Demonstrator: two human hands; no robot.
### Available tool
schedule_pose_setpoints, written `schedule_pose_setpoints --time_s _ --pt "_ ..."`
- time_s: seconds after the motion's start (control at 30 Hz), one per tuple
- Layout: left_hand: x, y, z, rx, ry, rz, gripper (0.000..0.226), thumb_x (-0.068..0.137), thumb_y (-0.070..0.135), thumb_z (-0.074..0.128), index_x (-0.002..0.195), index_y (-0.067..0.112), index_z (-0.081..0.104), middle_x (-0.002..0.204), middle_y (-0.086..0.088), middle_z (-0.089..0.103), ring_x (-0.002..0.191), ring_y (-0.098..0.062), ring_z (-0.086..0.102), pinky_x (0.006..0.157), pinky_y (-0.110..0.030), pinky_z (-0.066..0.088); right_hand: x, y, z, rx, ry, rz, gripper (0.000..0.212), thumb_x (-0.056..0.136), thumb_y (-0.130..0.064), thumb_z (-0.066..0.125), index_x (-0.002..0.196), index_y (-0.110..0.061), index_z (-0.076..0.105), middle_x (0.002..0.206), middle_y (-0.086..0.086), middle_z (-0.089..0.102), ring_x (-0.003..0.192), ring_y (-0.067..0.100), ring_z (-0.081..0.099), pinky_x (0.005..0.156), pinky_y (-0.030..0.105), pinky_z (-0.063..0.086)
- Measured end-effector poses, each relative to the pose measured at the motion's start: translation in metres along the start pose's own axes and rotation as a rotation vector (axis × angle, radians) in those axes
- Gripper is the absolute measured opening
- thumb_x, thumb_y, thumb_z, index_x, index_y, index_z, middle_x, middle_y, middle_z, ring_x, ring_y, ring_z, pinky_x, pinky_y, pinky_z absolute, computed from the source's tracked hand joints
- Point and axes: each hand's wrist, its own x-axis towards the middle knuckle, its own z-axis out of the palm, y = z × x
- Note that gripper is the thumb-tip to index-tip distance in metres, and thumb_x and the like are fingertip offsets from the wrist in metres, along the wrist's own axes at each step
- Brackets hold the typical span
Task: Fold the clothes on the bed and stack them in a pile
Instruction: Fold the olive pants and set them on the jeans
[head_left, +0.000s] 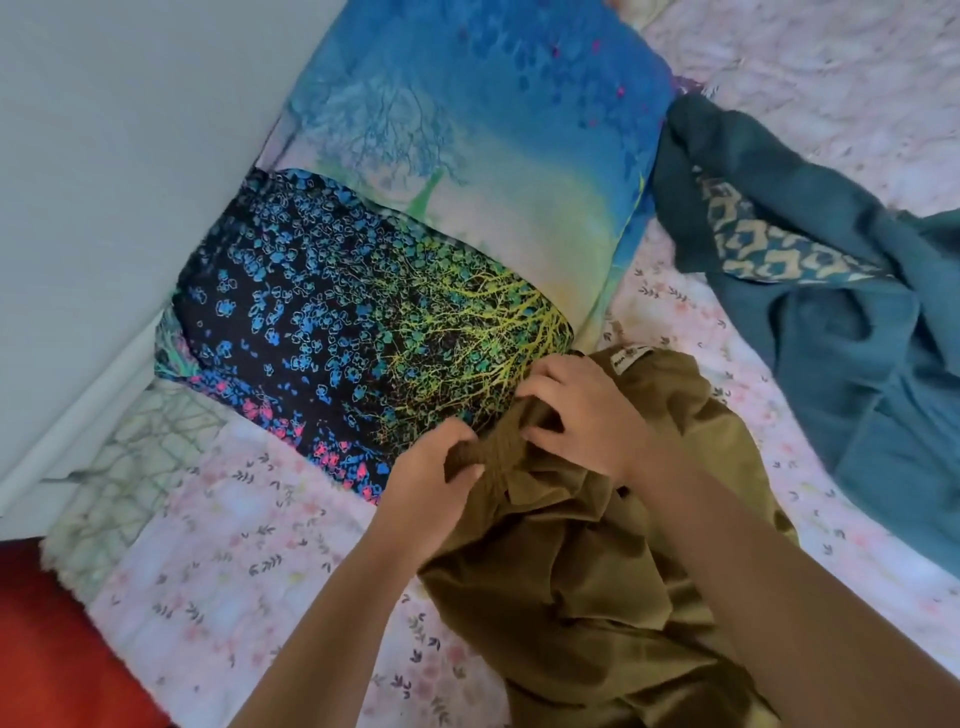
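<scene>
An olive-brown garment (587, 582) lies crumpled on the bed in front of me, a white label showing at its top edge. My left hand (431, 483) pinches a bunched fold of it near the top. My right hand (582, 410) grips the same bunched cloth just to the right, fingers curled into the fabric. A dark teal garment (841, 332) with a beige patterned panel lies unfolded at the right, apart from both hands.
A black pillow (353, 332) with blue and yellow print sits just beyond my hands, a blue and green pillow (467, 130) behind it. The pink floral bedsheet (218, 571) covers the bed. A pale wall (104, 156) runs along the left, red cloth (47, 649) at bottom left.
</scene>
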Motion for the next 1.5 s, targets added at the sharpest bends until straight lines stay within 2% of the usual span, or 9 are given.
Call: schedule_pose_setpoints --time_s 0.17,0.43,0.53,0.63,0.83,0.93,1.07,1.3,1.5 --pt "-0.028 0.012 -0.017 0.052 -0.067 0.104 0.028 0.089 0.012 0.057 0.078 0.035 0.045 0.076 0.016 0.05 0.068 0.002 0.047 0.058 -0.01 0.033 -0.022 0.01 -0.026 -0.121 -0.178 -0.09 0.03 0.083 -0.038 0.063 0.099 -0.013 0.063 0.098 0.001 0.058 0.101 0.02 0.051 0.111 0.051 0.018" --pt "-0.073 0.038 -0.048 0.275 -0.095 0.119 0.01 0.093 0.015 0.05 0.089 0.017 0.041 0.073 0.007 0.047 0.066 -0.01 0.047 0.056 -0.018 0.033 -0.125 0.033 -0.09 -0.255 -0.363 0.229 0.031 0.088 -0.04 0.055 0.111 -0.02 0.058 0.113 -0.003 0.057 0.116 0.015 0.047 0.111 0.038 0.008" --pt "-0.103 0.048 -0.042 0.375 -0.144 0.143 0.009 0.095 0.017 0.047 0.091 0.014 0.038 0.071 0.003 0.046 0.064 -0.012 0.043 0.054 -0.021 0.03 -0.176 0.028 -0.094 -0.4 -0.191 0.141 0.033 0.055 -0.042 0.084 0.073 -0.02 0.068 0.074 -0.001 0.063 0.077 0.022 0.063 0.083 0.04 0.038" --pt "-0.137 0.052 -0.031 0.403 -0.132 0.155 0.009 0.095 0.018 0.046 0.094 0.011 0.04 0.076 -0.001 0.049 0.068 -0.016 0.045 0.057 -0.027 0.031 -0.229 0.018 -0.089 -0.381 -0.176 0.157 0.04 0.032 -0.043 0.091 0.05 -0.022 0.062 0.056 -0.004 0.056 0.054 0.02 0.057 0.053 0.035 0.045" --pt "-0.202 0.045 -0.001 0.425 -0.116 0.131 0.016 0.097 0.017 0.043 0.085 0.014 0.033 0.07 0.005 0.035 0.057 -0.008 0.033 0.049 -0.021 0.024 -0.318 -0.021 -0.077 -0.34 -0.308 0.207 0.029 0.078 -0.047 0.064 0.088 -0.019 0.067 0.088 -0.003 0.062 0.093 0.02 0.057 0.096 0.036 0.031" --pt "-0.229 0.034 0.014 0.409 -0.123 0.143 0.016 0.096 0.016 0.043 0.083 0.014 0.034 0.071 0.005 0.034 0.056 -0.009 0.033 0.05 -0.021 0.027 -0.358 -0.036 -0.06 -0.233 -0.373 0.125 0.026 0.062 -0.044 0.079 0.068 -0.024 0.063 0.066 -0.008 0.06 0.066 0.014 0.06 0.076 0.031 0.048" --pt "-0.253 0.018 0.024 0.376 -0.131 0.097 0.015 0.095 0.013 0.047 0.082 0.013 0.037 0.073 0.001 0.045 0.059 -0.01 0.04 0.05 -0.019 0.028 -0.395 -0.053 -0.051 -0.051 -0.46 0.238 0.02 0.088 -0.033 0.056 0.1 -0.017 0.058 0.101 -0.001 0.061 0.093 0.016 0.056 0.081 0.024 0.039" --pt "-0.272 0.047 0.001 0.256 -0.045 0.101 0.013 0.091 0.004 0.051 0.083 0.009 0.042 0.078 -0.005 0.051 0.062 -0.013 0.045 0.051 -0.019 0.033 -0.411 -0.055 -0.089 -0.109 -0.193 0.453 0.022 0.094 -0.019 0.045 0.11 -0.01 0.057 0.113 0.007 0.053 0.096 0.021 0.052 0.077 0.031 0.046" --pt "-0.245 0.139 -0.073 0.205 0.127 0.363 0.017 0.086 0.0 0.057 0.079 0.006 0.043 0.074 -0.004 0.047 0.071 -0.021 0.046 0.056 -0.019 0.032 -0.411 -0.075 -0.208 -0.342 0.347 0.361 0.011 0.07 -0.004 0.072 0.074 -0.002 0.062 0.086 0.017 0.062 0.075 0.039 0.06 0.05 0.041 0.051"
